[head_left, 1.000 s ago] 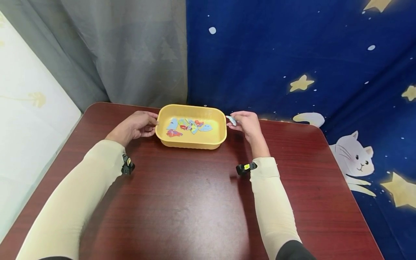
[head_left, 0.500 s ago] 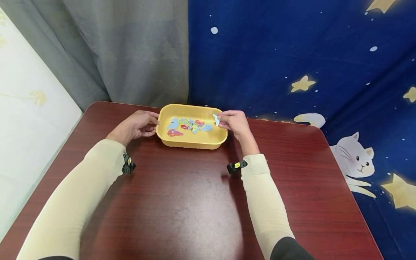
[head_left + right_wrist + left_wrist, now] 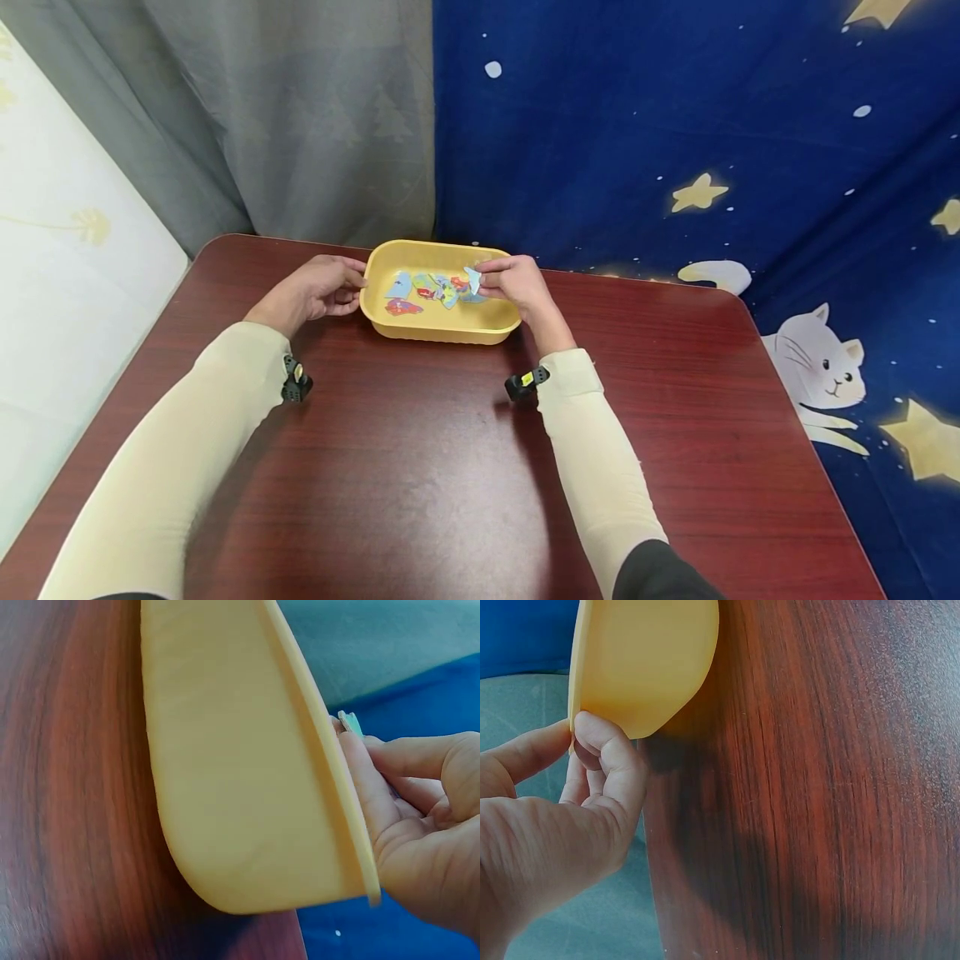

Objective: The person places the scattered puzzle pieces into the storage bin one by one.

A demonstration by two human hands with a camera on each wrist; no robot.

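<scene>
A yellow plastic basin [image 3: 442, 335] stands near the back edge of the table. Its left rim is pinched between the thumb and fingers of my left hand [image 3: 324, 286], a grip that shows closely in the left wrist view. My right hand [image 3: 517, 287] is over the basin's right half and pinches a light blue flat piece [image 3: 473, 280] like a jigsaw piece. In the right wrist view only an edge of that piece [image 3: 349, 723] shows beyond the rim. Several other printed pieces lie on the basin floor, among them a red-purple one [image 3: 403, 307] and a pale blue one [image 3: 399, 286].
The dark red wooden table [image 3: 420, 467] spreads out in front of the basin. Behind it hang a grey curtain [image 3: 330, 125] and a blue curtain [image 3: 600, 125] with stars and a cat. A white patterned surface [image 3: 67, 275] stands at the left.
My right hand has moved left from beside the basin's right rim to above its inside, carrying the light blue piece. My left hand and the basin have stayed in place.
</scene>
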